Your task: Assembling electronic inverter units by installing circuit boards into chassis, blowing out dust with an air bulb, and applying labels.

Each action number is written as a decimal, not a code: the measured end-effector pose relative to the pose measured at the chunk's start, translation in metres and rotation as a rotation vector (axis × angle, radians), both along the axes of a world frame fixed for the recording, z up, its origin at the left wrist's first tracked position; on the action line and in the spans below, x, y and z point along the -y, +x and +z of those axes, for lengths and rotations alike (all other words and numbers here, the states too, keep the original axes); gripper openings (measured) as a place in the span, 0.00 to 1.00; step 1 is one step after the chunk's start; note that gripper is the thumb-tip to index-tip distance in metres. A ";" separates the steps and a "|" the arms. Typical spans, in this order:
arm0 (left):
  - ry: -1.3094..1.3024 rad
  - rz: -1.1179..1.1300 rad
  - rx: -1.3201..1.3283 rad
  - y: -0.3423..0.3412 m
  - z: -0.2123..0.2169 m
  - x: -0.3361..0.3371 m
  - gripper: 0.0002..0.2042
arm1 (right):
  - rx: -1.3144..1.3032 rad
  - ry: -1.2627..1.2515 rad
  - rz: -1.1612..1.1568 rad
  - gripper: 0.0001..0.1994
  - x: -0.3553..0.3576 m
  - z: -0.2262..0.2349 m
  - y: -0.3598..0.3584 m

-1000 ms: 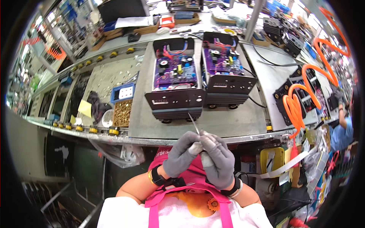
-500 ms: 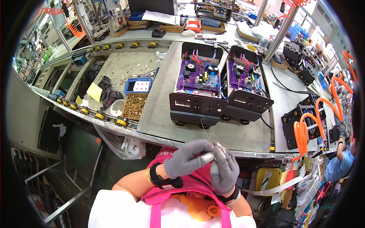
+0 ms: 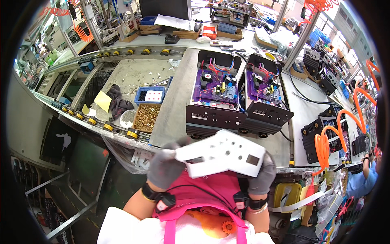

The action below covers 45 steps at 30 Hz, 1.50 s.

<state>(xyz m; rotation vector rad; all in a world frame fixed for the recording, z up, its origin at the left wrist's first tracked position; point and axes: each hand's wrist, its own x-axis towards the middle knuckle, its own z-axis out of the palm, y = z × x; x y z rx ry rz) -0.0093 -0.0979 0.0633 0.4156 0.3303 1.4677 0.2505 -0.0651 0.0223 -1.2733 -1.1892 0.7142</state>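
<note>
A thin white sheet [image 3: 223,152] with several round holes and rectangular cut-outs spans the space between my hands, slightly bent and its broad face showing. My left hand [image 3: 164,168], in a grey glove, is closed on its left end, with part of the fingers blurred. At the opposite end my right hand [image 3: 263,177], gloved too, grips the edge; some of its fingers are behind the sheet. Just beyond the sheet stands a black casing [image 3: 215,116] with a purple circuit board [image 3: 216,87] inside. A second such casing [image 3: 268,116] stands close on its right.
Left of the casings are a wooden box of brass-coloured parts [image 3: 147,118], a blue bin [image 3: 149,95] and a white tub [image 3: 127,118]. An orange coiled hose [image 3: 323,146] hangs at right. Another person's blue sleeve [image 3: 359,185] shows at the far right.
My hands have moved apart, from close together in front of my apron. The white sheet, showing earlier only as a thin line, is now spread between them, face visible.
</note>
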 end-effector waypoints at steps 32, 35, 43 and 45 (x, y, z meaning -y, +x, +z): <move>0.569 0.070 -1.376 -0.040 0.034 -0.003 0.11 | -0.180 -0.049 0.534 0.17 -0.008 0.016 -0.031; 0.502 0.095 -1.452 -0.047 0.017 -0.028 0.13 | -0.220 -0.118 0.399 0.09 -0.014 0.013 -0.033; 0.384 0.236 -1.466 -0.043 0.015 -0.076 0.12 | -0.166 0.025 0.337 0.05 -0.059 0.020 -0.045; 0.419 0.264 -1.489 -0.042 0.014 -0.079 0.13 | -0.172 0.053 0.313 0.06 -0.061 0.020 -0.045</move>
